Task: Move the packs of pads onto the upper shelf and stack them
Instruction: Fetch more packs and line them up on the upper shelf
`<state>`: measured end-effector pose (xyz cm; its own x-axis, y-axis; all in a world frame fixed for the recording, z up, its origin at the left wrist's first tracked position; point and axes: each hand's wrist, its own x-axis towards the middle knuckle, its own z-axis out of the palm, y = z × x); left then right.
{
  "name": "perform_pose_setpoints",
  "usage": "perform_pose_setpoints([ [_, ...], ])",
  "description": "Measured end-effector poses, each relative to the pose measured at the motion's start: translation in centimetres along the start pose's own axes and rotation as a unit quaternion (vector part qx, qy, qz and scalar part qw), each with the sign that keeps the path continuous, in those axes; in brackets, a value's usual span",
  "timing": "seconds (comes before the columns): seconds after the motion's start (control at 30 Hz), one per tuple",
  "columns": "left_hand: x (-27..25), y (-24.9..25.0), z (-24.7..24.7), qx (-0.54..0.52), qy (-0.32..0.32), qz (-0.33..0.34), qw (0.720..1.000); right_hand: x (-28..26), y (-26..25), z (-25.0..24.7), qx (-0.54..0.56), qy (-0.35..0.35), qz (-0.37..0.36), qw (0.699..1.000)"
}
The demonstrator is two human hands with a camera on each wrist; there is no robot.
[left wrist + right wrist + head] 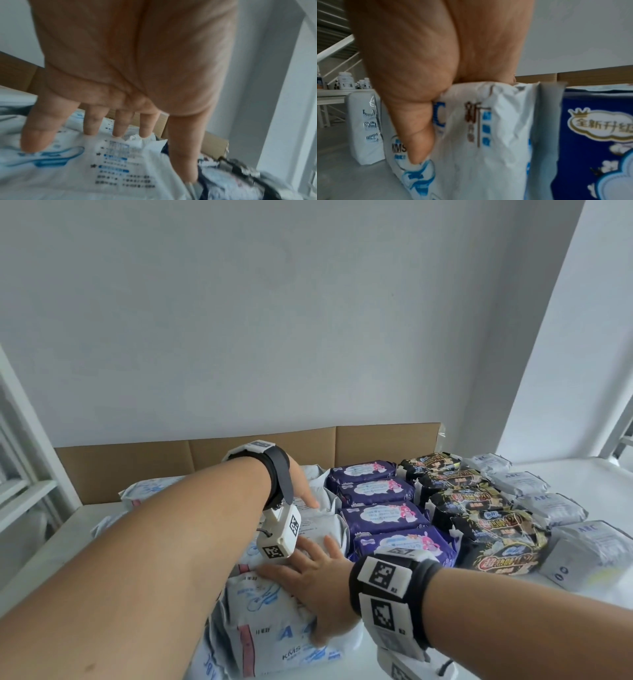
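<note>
A row of white-and-blue pad packs fills the left of the white shelf (579,474). My right hand (308,580) lies over the top front edge of the nearest white pack (274,631). Its fingers spread on top and its thumb (419,142) presses down the printed front face (479,135). Farther back, my left hand (306,493) rests on another white pack (320,522). In the left wrist view its fingers (118,124) are straight and touch the pack's top (111,169), with the thumb along its right side.
Rows of purple packs (380,515), black packs (479,508) and grey ABC packs (548,508) lie to the right. A cardboard sheet (205,460) stands against the back wall. A white upright (27,422) borders the left. Bottles (346,81) stand on a distant table.
</note>
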<state>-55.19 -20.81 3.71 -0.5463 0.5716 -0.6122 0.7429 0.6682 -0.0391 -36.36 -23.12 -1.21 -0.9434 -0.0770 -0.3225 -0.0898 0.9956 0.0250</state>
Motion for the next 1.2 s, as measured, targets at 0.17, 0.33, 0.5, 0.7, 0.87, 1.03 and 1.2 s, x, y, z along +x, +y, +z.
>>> perform_pose_setpoints([
  [0.17, -4.1, -2.1, -1.3, -0.04, 0.089, -0.002, 0.995, -1.0, -0.3, -1.7, 0.11, -0.026, 0.02, 0.993],
  [0.33, -7.7, -6.8, -1.2, -0.059, 0.086, -0.08, 0.991, -1.4, -2.6, -3.7, 0.146, 0.014, -0.02, 0.989],
  [0.5, -9.1, -10.2, 0.8, -0.078, 0.073, -0.126, 0.986, -0.9, -7.6, -3.2, 0.119, 0.034, -0.116, 0.986],
  [0.7, -8.6, -13.6, 1.3, -0.084, 0.074, -0.121, 0.986, 1.9, -13.0, -2.6, 0.096, 0.086, -0.15, 0.98],
  [0.87, -7.1, -16.6, 1.5, -0.049, 0.08, -0.084, 0.992, 5.8, -14.7, -2.9, 0.056, 0.101, -0.173, 0.978],
  [1.03, -4.7, -18.4, 2.5, -0.037, 0.055, -0.057, 0.996, 8.7, -14.5, -2.2, 0.006, 0.084, -0.123, 0.989],
  [1.2, -3.2, -18.7, 2.8, -0.024, 0.044, -0.016, 0.999, 9.5, -15.1, -1.4, -0.006, 0.109, -0.093, 0.99],
])
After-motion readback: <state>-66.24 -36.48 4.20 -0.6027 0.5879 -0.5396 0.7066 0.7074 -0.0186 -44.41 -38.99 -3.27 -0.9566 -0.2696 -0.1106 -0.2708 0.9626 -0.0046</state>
